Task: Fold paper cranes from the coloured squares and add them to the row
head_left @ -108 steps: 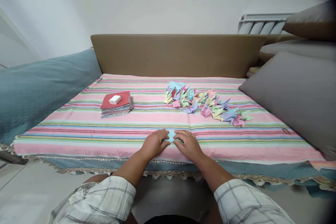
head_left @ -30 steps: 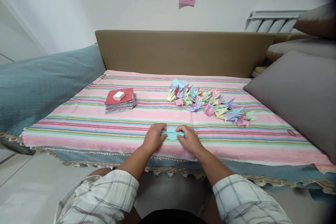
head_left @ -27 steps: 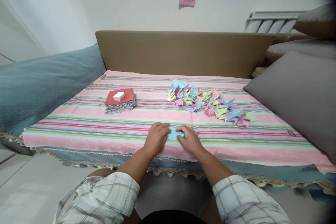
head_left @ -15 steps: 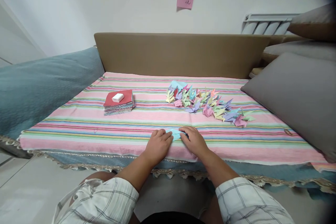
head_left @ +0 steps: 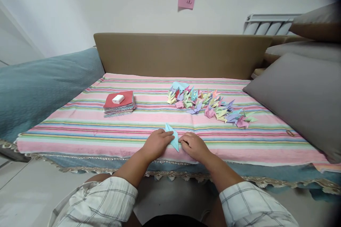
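A light-blue folded origami paper (head_left: 174, 141), a narrow diamond with pointed ends, lies slanted on the striped cloth in front of me. My left hand (head_left: 159, 142) holds it from the left, with fingertips over its middle. At its right edge is my right hand (head_left: 194, 145), fingers curled and thumb and forefinger pinched at the paper's side; the exact grip is too small to see. Beyond my hands lies a group of several folded paper cranes (head_left: 209, 104) in pastel colours. A flat light-blue paper (head_left: 180, 85) sits at the back of that group.
A stack of paper squares (head_left: 119, 110), red on top, stands at the left with a small white block (head_left: 118, 99) on it. Grey cushions (head_left: 298, 95) take up the right side. A brown backrest (head_left: 181, 55) closes off the back, and a blue armrest (head_left: 50, 85) the left.
The blue paper has turned from lying crosswise to pointing away from me. My right hand has shifted slightly down and left to its edge, while my left has moved a little left.
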The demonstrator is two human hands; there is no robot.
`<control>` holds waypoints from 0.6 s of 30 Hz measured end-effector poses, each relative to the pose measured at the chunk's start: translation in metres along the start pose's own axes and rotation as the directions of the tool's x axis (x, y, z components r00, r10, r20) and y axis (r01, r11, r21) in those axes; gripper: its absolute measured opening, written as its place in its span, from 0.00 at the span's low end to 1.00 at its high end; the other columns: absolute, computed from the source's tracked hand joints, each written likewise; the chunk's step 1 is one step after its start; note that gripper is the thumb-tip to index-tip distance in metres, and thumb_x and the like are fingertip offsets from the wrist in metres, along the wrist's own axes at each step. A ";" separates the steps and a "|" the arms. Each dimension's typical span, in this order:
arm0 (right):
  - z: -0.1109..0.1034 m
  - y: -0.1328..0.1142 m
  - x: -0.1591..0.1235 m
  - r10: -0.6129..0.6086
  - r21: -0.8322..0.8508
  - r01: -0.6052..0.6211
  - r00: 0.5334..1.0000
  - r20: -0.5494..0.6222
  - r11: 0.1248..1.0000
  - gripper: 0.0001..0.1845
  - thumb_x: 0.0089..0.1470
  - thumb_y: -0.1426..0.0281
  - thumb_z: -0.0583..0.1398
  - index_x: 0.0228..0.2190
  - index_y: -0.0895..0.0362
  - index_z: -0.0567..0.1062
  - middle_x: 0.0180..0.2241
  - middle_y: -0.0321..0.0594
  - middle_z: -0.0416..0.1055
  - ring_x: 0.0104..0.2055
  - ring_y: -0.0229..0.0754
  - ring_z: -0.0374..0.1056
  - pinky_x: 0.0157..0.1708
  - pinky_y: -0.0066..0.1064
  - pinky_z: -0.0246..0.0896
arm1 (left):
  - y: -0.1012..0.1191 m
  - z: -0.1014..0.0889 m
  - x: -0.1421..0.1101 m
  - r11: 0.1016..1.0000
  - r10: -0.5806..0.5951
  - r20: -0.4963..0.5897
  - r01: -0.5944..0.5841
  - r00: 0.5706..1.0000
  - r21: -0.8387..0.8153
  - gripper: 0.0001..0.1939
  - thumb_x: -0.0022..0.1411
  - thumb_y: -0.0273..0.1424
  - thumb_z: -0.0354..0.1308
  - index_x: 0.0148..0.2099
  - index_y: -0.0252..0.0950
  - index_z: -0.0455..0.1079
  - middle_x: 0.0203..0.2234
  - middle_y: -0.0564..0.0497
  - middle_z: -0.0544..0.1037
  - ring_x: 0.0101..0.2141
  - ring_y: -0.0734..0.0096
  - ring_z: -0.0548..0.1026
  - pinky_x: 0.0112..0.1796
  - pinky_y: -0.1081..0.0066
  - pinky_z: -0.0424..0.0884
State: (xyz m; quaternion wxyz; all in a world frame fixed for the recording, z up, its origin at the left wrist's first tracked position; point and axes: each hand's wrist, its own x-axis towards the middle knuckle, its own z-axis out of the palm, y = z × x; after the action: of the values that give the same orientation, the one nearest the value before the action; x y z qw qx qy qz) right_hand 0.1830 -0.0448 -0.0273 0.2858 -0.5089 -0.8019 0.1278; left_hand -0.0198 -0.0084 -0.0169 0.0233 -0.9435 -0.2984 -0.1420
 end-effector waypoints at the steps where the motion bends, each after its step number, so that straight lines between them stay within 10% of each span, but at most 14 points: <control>1: 0.001 0.001 0.000 -0.016 0.010 0.016 1.000 -0.024 1.000 0.13 0.50 0.76 0.52 0.30 0.55 0.75 0.31 0.39 0.72 0.37 0.41 0.65 0.39 0.32 0.58 | -0.002 -0.001 0.000 1.000 0.011 0.007 -0.011 1.000 -0.001 0.16 0.62 0.26 0.47 0.51 0.40 0.67 0.51 0.49 0.71 0.41 0.64 0.70 0.44 0.62 0.64; 6: 0.009 0.011 0.006 -0.085 0.046 0.093 0.982 -0.166 0.995 0.16 0.46 0.80 0.52 0.36 0.57 0.72 0.40 0.42 0.71 0.45 0.44 0.62 0.47 0.38 0.56 | 0.000 -0.004 0.003 0.999 0.040 0.021 -0.040 0.999 -0.033 0.16 0.59 0.26 0.49 0.48 0.39 0.69 0.53 0.50 0.69 0.43 0.62 0.68 0.47 0.60 0.62; 12: 0.011 0.015 0.010 -0.130 -0.022 0.129 0.989 -0.063 0.991 0.20 0.47 0.78 0.52 0.43 0.55 0.70 0.44 0.42 0.70 0.47 0.46 0.61 0.48 0.41 0.55 | 0.009 -0.001 0.009 0.994 -0.002 -0.033 -0.001 0.999 -0.105 0.22 0.54 0.48 0.55 0.44 0.38 0.69 0.55 0.45 0.66 0.48 0.57 0.68 0.49 0.56 0.60; 18: 0.004 0.010 0.009 -0.102 -0.087 0.098 0.993 -0.050 0.991 0.20 0.48 0.75 0.55 0.45 0.57 0.69 0.43 0.43 0.70 0.46 0.47 0.61 0.47 0.40 0.54 | 0.009 0.006 0.006 0.994 -0.095 -0.035 0.092 0.995 -0.064 0.13 0.58 0.35 0.55 0.45 0.37 0.68 0.55 0.41 0.65 0.52 0.58 0.65 0.52 0.55 0.57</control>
State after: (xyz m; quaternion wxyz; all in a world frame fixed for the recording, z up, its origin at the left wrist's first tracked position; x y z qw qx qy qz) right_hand 0.1850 -0.0321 -0.0330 0.2920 -0.4830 -0.8229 0.0655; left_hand -0.0087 -0.0115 -0.0207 -0.0071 -0.9259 -0.3372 -0.1700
